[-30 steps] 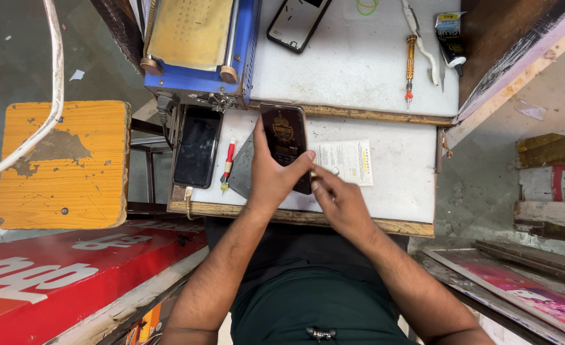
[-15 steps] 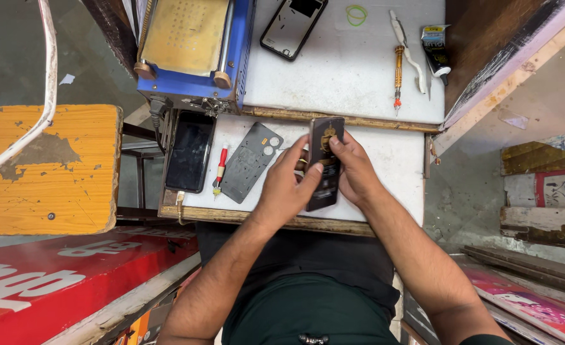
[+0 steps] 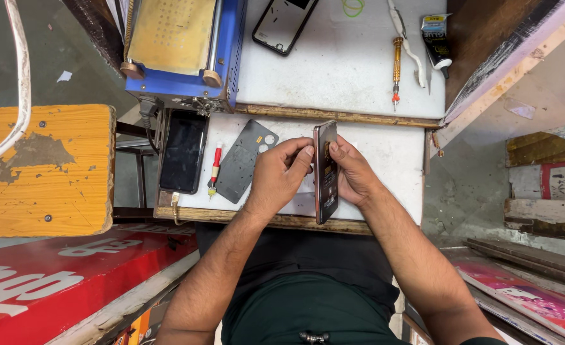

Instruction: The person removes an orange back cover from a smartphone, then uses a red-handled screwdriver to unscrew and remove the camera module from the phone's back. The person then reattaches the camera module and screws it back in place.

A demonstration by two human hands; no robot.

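Note:
A dark smartphone (image 3: 326, 172) stands on its long edge over the white work surface (image 3: 391, 160), held between both hands. My left hand (image 3: 276, 176) grips its left face with the fingers curled at the top. My right hand (image 3: 354, 172) presses against the right face, thumb near the upper edge. A grey phone back cover (image 3: 245, 160) with camera holes lies just left of my left hand. A red-handled screwdriver (image 3: 214, 176) lies beside the cover.
A black phone (image 3: 182, 152) lies at the left edge of the lower bench. A blue machine with a yellow pad (image 3: 180, 45) sits on the upper shelf, with a phone frame (image 3: 281, 22), an orange screwdriver (image 3: 396, 70), tweezers and a glue tube. An orange stool (image 3: 43, 169) stands at the left.
The phone has been turned from lying flat under both hands to standing on its edge between them. The grey back cover now lies uncovered on the bench.

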